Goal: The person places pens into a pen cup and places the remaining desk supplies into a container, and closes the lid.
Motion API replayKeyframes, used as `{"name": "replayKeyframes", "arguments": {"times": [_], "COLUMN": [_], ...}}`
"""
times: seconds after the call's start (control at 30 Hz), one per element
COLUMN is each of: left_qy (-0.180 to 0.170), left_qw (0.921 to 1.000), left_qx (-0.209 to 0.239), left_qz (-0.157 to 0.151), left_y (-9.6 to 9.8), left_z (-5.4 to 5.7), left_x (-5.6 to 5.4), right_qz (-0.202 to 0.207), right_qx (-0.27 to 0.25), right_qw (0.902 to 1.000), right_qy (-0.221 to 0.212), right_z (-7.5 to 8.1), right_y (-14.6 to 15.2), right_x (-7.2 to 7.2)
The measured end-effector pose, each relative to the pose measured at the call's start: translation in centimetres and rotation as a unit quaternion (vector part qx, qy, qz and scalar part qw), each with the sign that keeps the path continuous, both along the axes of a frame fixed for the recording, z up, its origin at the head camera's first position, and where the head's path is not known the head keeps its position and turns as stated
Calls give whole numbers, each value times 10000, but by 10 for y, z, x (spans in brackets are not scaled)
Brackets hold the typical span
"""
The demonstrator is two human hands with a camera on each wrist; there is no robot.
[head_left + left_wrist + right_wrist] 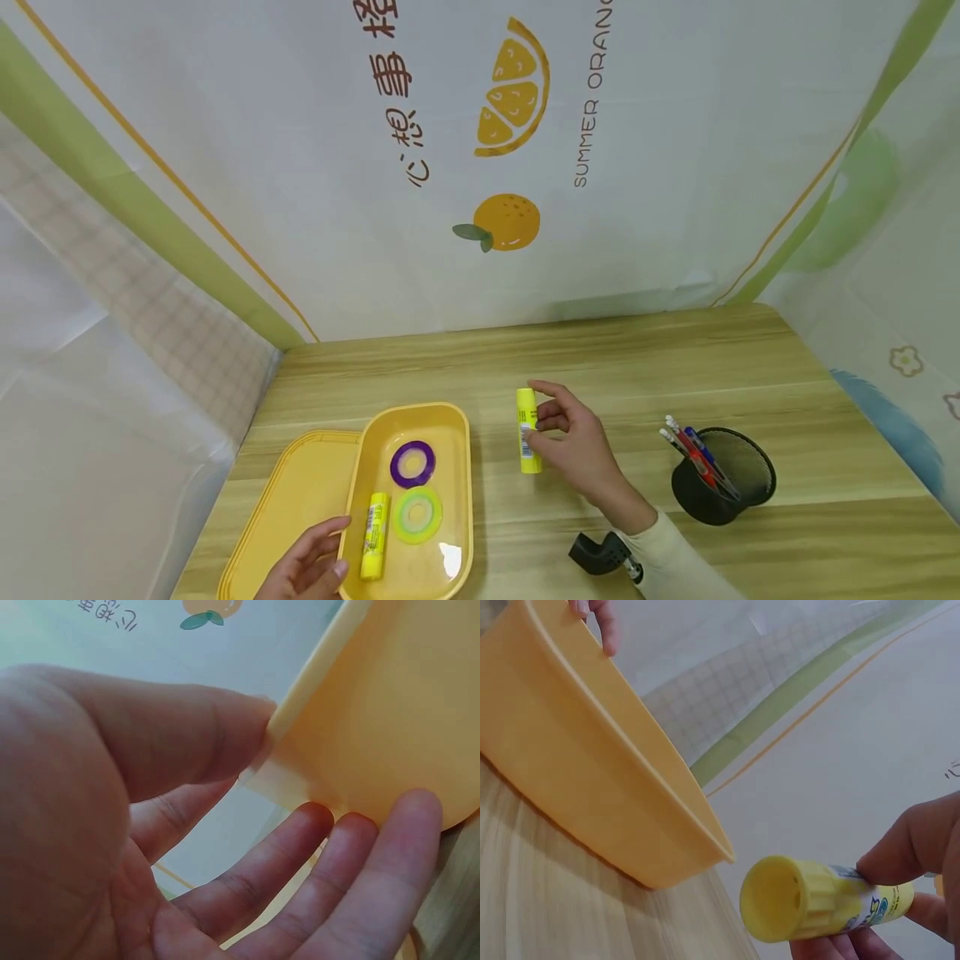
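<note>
My right hand (581, 446) holds a yellow glue stick (528, 433) between thumb and fingers, to the right of a yellow plastic box (467, 467). In the right wrist view the hollow end of that glue stick (780, 900) faces the camera. My left hand (307, 562) grips the left rim of the box; in the left wrist view the thumb lies on the rim (289, 712) and the other fingers are along the outer wall. Inside the box lie another glue stick (374, 537), a purple tape roll (429, 477) and a yellow-green tape roll (417, 538).
A flat yellow lid (288, 492) lies left of the box, partly under it. On the right stands a black mesh pen holder (757, 467) with several pens. A printed white cloth (300, 167) hangs behind the wood-grain table (600, 358).
</note>
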State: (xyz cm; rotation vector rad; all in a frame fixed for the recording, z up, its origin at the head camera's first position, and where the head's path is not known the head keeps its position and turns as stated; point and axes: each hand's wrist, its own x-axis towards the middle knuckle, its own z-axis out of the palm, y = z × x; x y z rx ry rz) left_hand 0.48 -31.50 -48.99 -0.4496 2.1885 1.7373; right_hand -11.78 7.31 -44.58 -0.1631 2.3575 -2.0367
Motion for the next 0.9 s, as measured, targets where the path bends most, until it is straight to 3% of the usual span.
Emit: {"name": "replayKeyframes", "arguments": {"times": [0.27, 0.43, 0.9], "left_qy": [144, 473, 337], "left_qw": [9993, 9963, 9970], "left_qx": [264, 549, 575], "left_qz": [-239, -471, -396], "left_y": [-4, -7, -5], "left_z": [-1, -4, 0], "left_x": [1, 2, 2], "right_qz": [274, 498, 1042], "right_qx": [-189, -232, 34], "right_qw": [9994, 9985, 9945], "right_qy": [-63, -17, 114], "right_z": [5, 6, 15], "right_y": [-17, -26, -54], "right_x": [4, 5, 12]}}
